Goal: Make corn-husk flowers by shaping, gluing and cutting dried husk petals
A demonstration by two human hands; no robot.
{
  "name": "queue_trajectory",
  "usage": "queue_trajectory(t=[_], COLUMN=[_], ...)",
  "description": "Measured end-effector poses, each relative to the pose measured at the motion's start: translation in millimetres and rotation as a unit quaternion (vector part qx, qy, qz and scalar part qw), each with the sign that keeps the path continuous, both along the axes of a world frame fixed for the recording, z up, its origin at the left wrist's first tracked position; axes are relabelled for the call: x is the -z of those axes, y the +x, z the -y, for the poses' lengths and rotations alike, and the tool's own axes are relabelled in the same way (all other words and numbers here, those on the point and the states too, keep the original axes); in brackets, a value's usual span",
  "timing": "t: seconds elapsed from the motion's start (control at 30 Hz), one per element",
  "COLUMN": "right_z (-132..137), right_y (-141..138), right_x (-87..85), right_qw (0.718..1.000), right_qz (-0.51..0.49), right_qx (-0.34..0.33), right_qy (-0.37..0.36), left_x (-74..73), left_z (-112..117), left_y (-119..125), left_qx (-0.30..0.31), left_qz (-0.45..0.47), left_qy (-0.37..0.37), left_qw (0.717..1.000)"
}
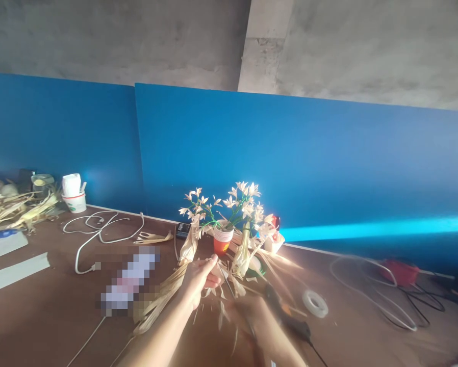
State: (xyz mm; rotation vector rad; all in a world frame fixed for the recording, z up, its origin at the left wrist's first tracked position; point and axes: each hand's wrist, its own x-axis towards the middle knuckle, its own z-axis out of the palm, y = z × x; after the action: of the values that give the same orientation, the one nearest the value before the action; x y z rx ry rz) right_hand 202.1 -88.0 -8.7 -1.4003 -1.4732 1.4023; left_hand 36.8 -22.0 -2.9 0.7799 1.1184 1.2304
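My left hand [201, 279] is closed in a pinch, thumb against fingers, just in front of a red-and-white paper cup [222, 240]. What the pinch holds is too small to make out. My right hand [252, 312], smeared by motion, is to its right over scraps of pale corn husk [222, 312]; its fingers cannot be read. Several cream husk flowers [248, 209] on green stems stand in the cup. Bundles of dried corn husk [188, 247] lie left of it, and another husk bundle [243, 255] is at its right.
A black corded tool [290, 322] lies right of my right hand, near a roll of clear tape [315, 304]. White cable [99, 229] and a white cup [74, 202] are at the left, beside piled husks [20, 209]. A red object [400, 272] sits far right. A blue partition [290, 163] backs the table.
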Motion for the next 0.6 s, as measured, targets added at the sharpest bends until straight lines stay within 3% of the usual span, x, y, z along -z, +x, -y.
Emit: queue_trajectory(t=[0.6], right_z=[-2.0], right_y=[1.9], right_x=[4.8], right_qw=[1.0], right_qz=[0.005], right_qx=[-0.024], right_qy=[-0.013], left_x=[0.8], left_z=[1.2], left_y=[1.1], left_qx=[0.009], left_qz=[-0.02], left_qy=[0.037], left_qw=[0.999])
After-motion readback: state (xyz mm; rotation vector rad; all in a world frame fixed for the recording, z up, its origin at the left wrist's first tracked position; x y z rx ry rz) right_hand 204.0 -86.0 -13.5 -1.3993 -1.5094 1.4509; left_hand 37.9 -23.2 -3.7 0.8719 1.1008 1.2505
